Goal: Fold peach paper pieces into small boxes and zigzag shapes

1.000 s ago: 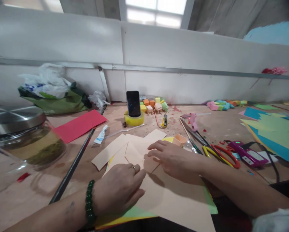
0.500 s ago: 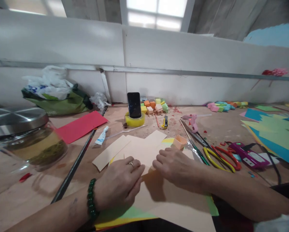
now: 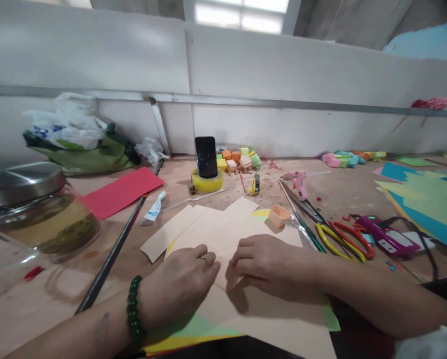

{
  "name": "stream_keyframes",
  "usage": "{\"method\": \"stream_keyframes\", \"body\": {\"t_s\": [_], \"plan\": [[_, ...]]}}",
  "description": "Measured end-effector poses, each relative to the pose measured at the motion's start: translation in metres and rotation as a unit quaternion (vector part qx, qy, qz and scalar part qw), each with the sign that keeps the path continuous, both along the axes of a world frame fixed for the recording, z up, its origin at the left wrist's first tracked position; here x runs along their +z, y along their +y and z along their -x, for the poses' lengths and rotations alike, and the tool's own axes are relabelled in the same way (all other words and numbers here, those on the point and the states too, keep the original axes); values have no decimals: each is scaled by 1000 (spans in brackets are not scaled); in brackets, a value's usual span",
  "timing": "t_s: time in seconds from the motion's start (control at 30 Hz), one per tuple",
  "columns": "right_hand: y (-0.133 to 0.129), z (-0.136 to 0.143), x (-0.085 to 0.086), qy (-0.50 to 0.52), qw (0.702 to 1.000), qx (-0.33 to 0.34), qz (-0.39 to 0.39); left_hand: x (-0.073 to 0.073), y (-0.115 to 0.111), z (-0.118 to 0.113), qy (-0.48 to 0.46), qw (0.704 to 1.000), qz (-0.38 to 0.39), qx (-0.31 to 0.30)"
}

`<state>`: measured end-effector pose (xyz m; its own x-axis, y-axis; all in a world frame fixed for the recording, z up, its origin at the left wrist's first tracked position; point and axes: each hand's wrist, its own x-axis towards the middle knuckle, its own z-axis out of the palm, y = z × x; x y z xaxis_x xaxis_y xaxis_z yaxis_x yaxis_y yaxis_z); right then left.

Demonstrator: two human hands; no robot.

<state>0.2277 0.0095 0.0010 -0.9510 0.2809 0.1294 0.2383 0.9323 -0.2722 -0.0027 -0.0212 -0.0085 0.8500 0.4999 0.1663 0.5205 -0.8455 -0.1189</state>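
Note:
My left hand (image 3: 182, 281), with a ring and a green bead bracelet (image 3: 134, 309), is closed, its fingertips down on a piece of peach paper (image 3: 223, 264). Opposite it, my right hand (image 3: 268, 264) has its fingers bent together at the same paper's near edge. Its thumb and the underside of the piece are mostly hidden. Below both hands lies a larger peach sheet (image 3: 279, 319) over green and yellow sheets. Just beyond my right hand stands a small folded peach paper box (image 3: 278, 217). A loose peach strip (image 3: 169, 234) lies beyond my left hand.
A phone (image 3: 206, 157) leans in a yellow tape roll (image 3: 208, 182). Small paper boxes (image 3: 238, 160) sit behind it. Scissors (image 3: 339, 242), a pink glue gun (image 3: 301, 185) and a purple power strip (image 3: 385, 237) lie right. A glass jar (image 3: 66, 224) stands left, near red paper (image 3: 122, 193).
My right hand has drawn back toward me, off the small paper box, with its fingers curling at the peach piece. My left hand has barely moved. The view has tilted slightly down.

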Motion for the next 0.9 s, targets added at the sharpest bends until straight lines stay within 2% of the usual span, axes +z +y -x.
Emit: {"method": "stream_keyframes", "body": {"t_s": [0.07, 0.17, 0.3, 0.43, 0.53, 0.67, 0.9], "plan": [[-1, 1, 1, 20, 998, 13, 54, -1, -2, -1, 25, 1000, -9, -7], [4, 0, 2, 21, 988, -10, 154, 0, -7, -1, 40, 999, -13, -21], [22, -7, 3, 14, 948, -60, 313, 7, -15, -2, 43, 997, 31, -51], [32, -6, -2, 48, 910, -142, 387, 18, -15, 0, 46, 991, 111, -54], [30, 1, -7, 75, 897, -203, 385, 24, -14, 2, 53, 986, 155, -43], [23, 9, -13, 108, 900, -256, 335, 26, -14, 3, 69, 985, 156, -32], [17, 9, -16, 106, 920, -245, 288, 26, -15, 2, 70, 985, 153, -30]]}}
